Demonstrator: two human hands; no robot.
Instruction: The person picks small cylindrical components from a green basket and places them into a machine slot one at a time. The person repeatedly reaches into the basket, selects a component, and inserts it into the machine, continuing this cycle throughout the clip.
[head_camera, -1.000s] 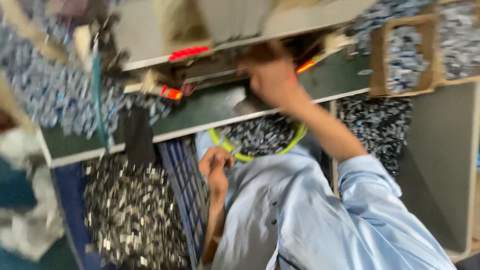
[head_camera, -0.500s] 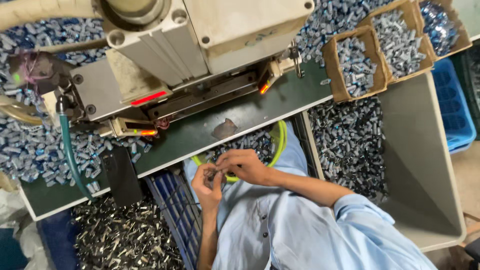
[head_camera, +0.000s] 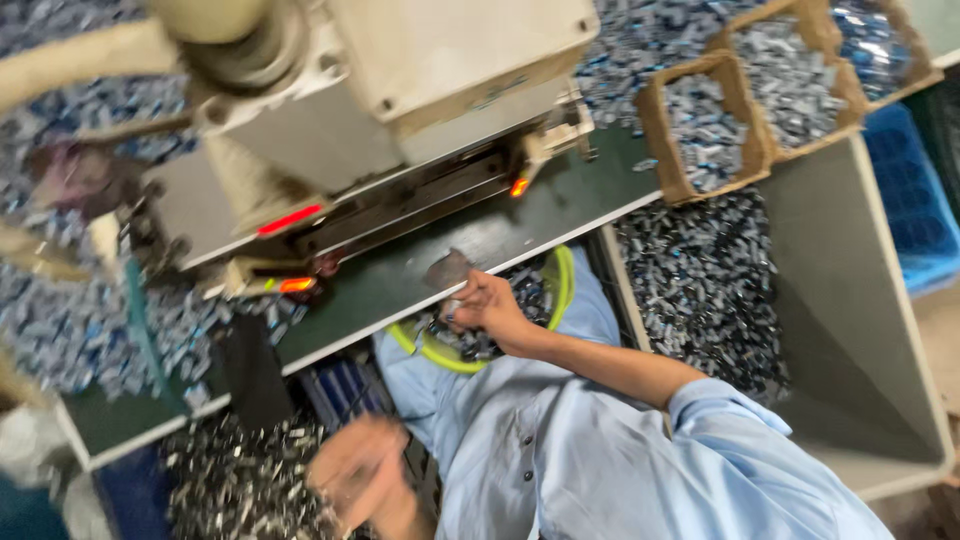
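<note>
Soft, even light is falling from above, with little shadow. Motion blur is smearing the whole view, strongest at the left hand (head_camera: 360, 475) and the beige machine (head_camera: 400, 90).

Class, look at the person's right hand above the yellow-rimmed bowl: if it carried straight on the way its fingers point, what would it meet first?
Probably the edge of the green machine table, just beyond the right hand; it points up-left over the yellow-rimmed bowl. Depth is unclear.
</note>
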